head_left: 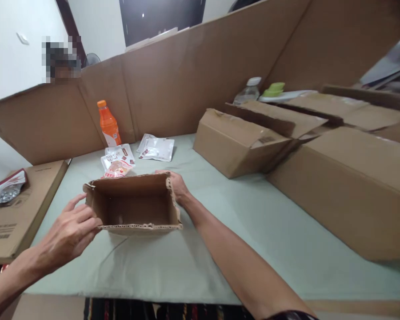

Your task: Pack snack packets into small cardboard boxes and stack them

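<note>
Left hand is spread loose, fingertips resting on the near-left corner of a small open cardboard box. Right hand grips the box's far-right corner. Box sits on the pale green tabletop, near side. Just beyond it lie snack pouches, then an orange bottle farther back.
</note>
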### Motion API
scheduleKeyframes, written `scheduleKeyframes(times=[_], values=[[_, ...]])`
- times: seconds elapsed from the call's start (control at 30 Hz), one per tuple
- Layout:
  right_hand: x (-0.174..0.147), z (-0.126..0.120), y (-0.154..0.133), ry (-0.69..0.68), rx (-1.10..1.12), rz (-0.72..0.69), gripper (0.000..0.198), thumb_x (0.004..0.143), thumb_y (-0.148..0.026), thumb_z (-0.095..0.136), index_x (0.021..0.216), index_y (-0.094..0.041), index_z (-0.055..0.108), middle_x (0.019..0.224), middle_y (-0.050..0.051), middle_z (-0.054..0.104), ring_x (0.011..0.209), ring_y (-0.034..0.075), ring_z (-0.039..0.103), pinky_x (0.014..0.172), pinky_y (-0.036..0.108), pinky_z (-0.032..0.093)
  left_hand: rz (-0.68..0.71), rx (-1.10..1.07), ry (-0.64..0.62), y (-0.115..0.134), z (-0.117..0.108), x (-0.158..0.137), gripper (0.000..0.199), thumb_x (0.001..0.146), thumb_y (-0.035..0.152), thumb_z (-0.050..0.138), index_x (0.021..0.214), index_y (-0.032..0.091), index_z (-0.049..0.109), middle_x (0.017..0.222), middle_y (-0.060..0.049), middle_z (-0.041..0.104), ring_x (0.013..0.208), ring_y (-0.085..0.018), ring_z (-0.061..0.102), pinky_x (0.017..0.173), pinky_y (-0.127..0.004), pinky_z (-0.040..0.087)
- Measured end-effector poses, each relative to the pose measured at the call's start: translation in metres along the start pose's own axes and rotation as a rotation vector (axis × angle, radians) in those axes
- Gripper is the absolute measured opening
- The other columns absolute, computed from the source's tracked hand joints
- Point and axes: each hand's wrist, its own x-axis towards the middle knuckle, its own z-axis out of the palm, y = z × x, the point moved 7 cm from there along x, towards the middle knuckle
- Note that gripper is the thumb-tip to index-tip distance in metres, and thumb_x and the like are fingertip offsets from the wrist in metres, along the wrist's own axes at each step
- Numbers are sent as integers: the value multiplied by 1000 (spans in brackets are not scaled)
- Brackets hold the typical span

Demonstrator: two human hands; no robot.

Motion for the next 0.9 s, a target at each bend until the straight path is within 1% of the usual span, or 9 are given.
scheduleKeyframes(times=[0.07,0.13,0.23,0.33,0.47,0.6,0.73,0.83,0.9], values=[[1,3,1,-20,37,18,46,67,-60,82,90,-20,79,95,7,81,104,29,71,98,42,53,-17,46,77,3,-8,-4,24,97,28,52,90,32,75,78,0,72,74,-21,71,121,-59,43],[2,7,1,-40,69,25,46,63,-59,84,89,-21,80,96,6,81,103,27,71,100,41,52,-27,95,211,8,-23,-14,18,93,31,61,105,34,74,97,-3,76,95,-26,74,118,-59,47],[4,10,-2,-69,124,29,46,60,-58,87,89,-22,80,99,6,81,107,27,71,104,42,50,-93,140,409,8,-33,-37,51,90,34,69,138,43,59,133,-5,68,124,-34,66,113,-60,52],[8,7,-4,-96,188,40,47,61,-60,86,88,-22,80,103,9,81,110,29,71,103,43,50,-310,67,500,-11,-10,-68,67,91,42,67,153,46,41,147,-7,57,133,-37,60,113,-61,52],[12,-1,-4,-115,264,70,49,64,-64,82,88,-22,77,110,12,80,111,30,72,100,44,52,-601,-213,448,-34,65,-108,78,88,52,68,156,33,37,145,-16,57,123,-39,66,103,-62,58],[10,-1,-5,-128,264,82,50,59,-61,86,88,-22,75,108,12,80,110,30,72,98,43,52,-712,-448,377,-34,118,-134,87,82,51,72,158,28,37,151,-19,55,130,-41,64,105,-60,59],[7,3,-7,-153,215,68,51,59,-61,87,88,-21,74,103,13,80,107,30,72,96,45,53,-725,-512,369,-43,124,-143,88,77,45,75,157,27,43,152,-20,56,130,-42,64,105,-59,58],[7,2,-4,-166,175,65,52,60,-62,87,90,-21,75,102,13,80,105,31,73,94,45,53,-719,-533,383,-57,120,-138,77,76,41,71,150,27,54,142,-16,66,125,-40,68,105,-58,58],[7,-1,1,-157,151,75,52,61,-63,87,91,-22,76,102,12,80,106,31,73,95,45,54,-689,-553,330,-62,121,-125,65,75,36,67,139,30,65,132,-12,73,123,-39,69,107,-57,56]])
